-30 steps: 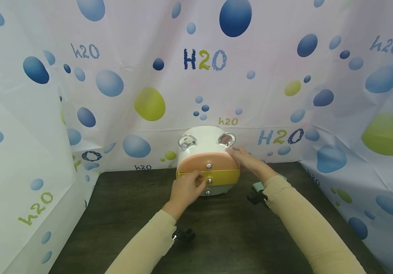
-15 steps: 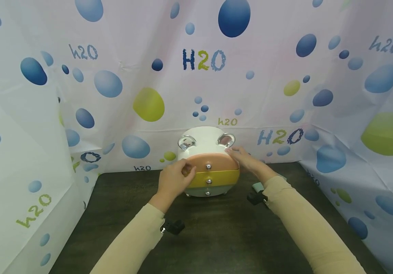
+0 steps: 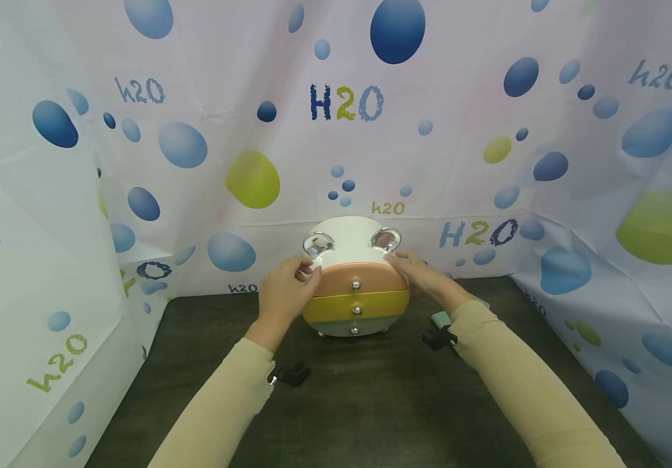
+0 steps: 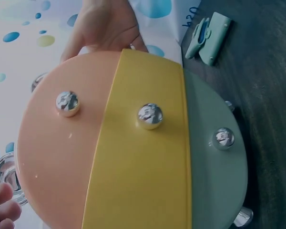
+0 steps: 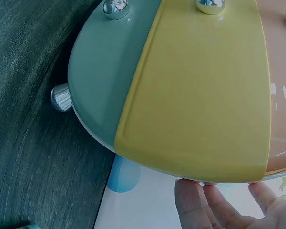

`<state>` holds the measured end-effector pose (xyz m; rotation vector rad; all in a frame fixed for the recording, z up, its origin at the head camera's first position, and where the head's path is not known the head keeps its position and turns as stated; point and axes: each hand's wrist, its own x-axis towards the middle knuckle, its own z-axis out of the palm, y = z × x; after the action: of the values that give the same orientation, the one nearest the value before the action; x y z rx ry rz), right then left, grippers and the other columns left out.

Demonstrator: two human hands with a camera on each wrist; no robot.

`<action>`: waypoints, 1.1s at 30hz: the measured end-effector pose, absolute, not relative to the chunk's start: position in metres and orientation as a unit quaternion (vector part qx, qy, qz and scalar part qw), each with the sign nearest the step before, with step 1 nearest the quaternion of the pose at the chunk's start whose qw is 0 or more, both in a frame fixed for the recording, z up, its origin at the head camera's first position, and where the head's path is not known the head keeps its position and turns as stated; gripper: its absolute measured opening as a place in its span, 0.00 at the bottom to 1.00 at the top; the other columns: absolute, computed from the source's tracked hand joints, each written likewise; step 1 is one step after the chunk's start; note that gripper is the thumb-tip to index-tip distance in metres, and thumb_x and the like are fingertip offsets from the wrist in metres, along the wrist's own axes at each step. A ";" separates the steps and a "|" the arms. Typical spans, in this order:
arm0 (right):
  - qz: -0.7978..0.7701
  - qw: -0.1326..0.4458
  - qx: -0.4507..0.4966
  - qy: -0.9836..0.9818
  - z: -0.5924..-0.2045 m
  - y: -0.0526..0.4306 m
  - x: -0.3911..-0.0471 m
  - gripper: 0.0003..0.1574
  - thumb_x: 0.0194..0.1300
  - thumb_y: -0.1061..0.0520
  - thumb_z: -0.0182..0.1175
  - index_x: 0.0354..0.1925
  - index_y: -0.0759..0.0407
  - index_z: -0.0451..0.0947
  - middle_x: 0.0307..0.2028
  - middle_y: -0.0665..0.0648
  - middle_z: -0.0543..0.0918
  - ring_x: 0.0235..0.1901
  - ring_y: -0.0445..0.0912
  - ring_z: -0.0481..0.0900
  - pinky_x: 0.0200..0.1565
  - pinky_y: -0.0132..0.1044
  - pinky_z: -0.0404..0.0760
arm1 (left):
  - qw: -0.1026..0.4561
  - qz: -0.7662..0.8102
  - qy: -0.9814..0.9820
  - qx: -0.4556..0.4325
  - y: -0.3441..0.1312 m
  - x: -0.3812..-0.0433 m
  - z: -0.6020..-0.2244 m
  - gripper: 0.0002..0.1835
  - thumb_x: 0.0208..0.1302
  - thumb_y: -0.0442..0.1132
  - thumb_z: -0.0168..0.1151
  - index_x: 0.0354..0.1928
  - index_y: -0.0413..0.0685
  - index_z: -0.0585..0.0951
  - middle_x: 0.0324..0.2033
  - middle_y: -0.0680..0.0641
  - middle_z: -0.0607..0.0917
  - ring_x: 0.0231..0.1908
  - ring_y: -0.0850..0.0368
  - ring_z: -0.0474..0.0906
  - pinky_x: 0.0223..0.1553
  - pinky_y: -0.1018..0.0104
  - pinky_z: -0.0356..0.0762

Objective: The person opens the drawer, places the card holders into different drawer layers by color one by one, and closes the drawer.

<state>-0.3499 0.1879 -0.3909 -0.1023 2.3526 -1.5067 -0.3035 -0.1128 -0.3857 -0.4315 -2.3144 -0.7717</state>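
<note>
one rounded white cabinet (image 3: 349, 237) stands toward the back of the dark table (image 3: 371, 403) in the head view, just in front of a patterned sheet (image 3: 348, 156). its front is a stack of three drawers: an orange drawer (image 3: 336, 279) on top, a yellow drawer (image 3: 336, 306) in the middle, a green drawer (image 3: 336, 329) at the bottom. two silver ear shapes (image 3: 385, 240) stick up from the top. the left hand (image 3: 283, 292) is at the upper left edge, its grip slack and holding nothing, fingers loosely bent. the right hand (image 3: 426, 276) rests against the right side, its grip released. a pale green object (image 3: 440, 319) lies near the right sleeve (image 3: 523, 370).

in the left wrist view, three silver knobs (image 4: 150, 116) show, one on each drawer. the left fingertips are near an ear shape; i cannot tell whether they touch it. the right palm is behind the cabinet's edge.

in the right wrist view, the right fingertips (image 5: 190, 195) touch the cabinet's side by the yellow drawer, without closing round it. a silver foot (image 5: 62, 97) juts out below the green drawer.
</note>
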 end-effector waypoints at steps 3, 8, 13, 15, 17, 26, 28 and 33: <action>-0.528 0.172 -0.036 0.831 -0.391 0.188 -0.350 0.62 0.68 0.24 0.47 0.79 0.58 0.35 0.76 0.71 0.41 0.69 0.72 0.57 0.60 0.63 0.72 | 0.317 -0.309 -0.886 -0.141 -0.114 -0.307 -0.383 0.14 0.64 0.50 0.65 0.40 0.48 0.84 0.33 0.50 0.89 0.33 0.55 0.86 0.31 0.56 0.81; -0.531 0.174 -0.032 0.829 -0.391 0.187 -0.351 0.62 0.69 0.25 0.47 0.79 0.59 0.36 0.76 0.70 0.41 0.71 0.71 0.54 0.60 0.64 0.72 | 0.287 -0.316 -0.899 -0.097 -0.114 -0.311 -0.383 0.20 0.64 0.56 0.63 0.44 0.47 0.83 0.39 0.47 0.88 0.37 0.52 0.85 0.33 0.53 0.80; -0.535 0.177 -0.025 0.826 -0.391 0.185 -0.351 0.61 0.69 0.26 0.47 0.79 0.60 0.36 0.76 0.70 0.40 0.72 0.70 0.52 0.60 0.65 0.71 | 0.254 -0.325 -0.909 -0.064 -0.113 -0.316 -0.386 0.27 0.64 0.62 0.59 0.51 0.48 0.82 0.44 0.47 0.86 0.41 0.49 0.82 0.38 0.50 0.80; -0.534 0.176 -0.024 0.827 -0.390 0.185 -0.351 0.61 0.70 0.26 0.47 0.79 0.60 0.36 0.76 0.70 0.40 0.72 0.70 0.52 0.60 0.65 0.71 | 0.237 -0.328 -0.913 -0.053 -0.112 -0.318 -0.386 0.30 0.64 0.64 0.58 0.55 0.48 0.81 0.46 0.46 0.85 0.43 0.47 0.82 0.41 0.48 0.79; -0.532 0.174 -0.025 0.828 -0.390 0.186 -0.351 0.60 0.70 0.26 0.47 0.79 0.60 0.36 0.76 0.70 0.40 0.72 0.70 0.52 0.60 0.65 0.71 | 0.217 -0.334 -0.916 -0.043 -0.112 -0.320 -0.386 0.33 0.63 0.66 0.57 0.59 0.49 0.79 0.50 0.45 0.84 0.46 0.46 0.81 0.45 0.47 0.79; -0.533 0.180 -0.026 0.826 -0.389 0.186 -0.349 0.61 0.70 0.26 0.47 0.79 0.59 0.35 0.76 0.71 0.41 0.72 0.70 0.52 0.62 0.64 0.69 | 0.149 -0.361 -0.920 -0.018 -0.109 -0.328 -0.388 0.40 0.63 0.69 0.56 0.68 0.49 0.72 0.65 0.43 0.75 0.62 0.43 0.73 0.60 0.44 0.72; -0.534 0.180 -0.025 0.825 -0.389 0.186 -0.349 0.61 0.69 0.25 0.47 0.79 0.58 0.35 0.76 0.71 0.41 0.71 0.70 0.53 0.62 0.64 0.70 | 0.133 -0.368 -0.920 -0.016 -0.108 -0.330 -0.389 0.42 0.63 0.71 0.55 0.69 0.49 0.70 0.67 0.43 0.73 0.65 0.42 0.69 0.63 0.44 0.69; -0.543 0.177 -0.023 0.821 -0.391 0.186 -0.350 0.61 0.69 0.26 0.48 0.79 0.58 0.36 0.76 0.71 0.41 0.71 0.70 0.55 0.61 0.63 0.72 | 0.096 -0.386 -0.918 -0.016 -0.108 -0.335 -0.393 0.46 0.63 0.73 0.53 0.73 0.50 0.66 0.70 0.42 0.68 0.69 0.40 0.65 0.66 0.41 0.64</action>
<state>-0.3501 0.1858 -0.3907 -0.0655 2.3239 -1.5361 -0.3349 -0.1079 -0.3932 -0.0461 -2.7189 -1.1429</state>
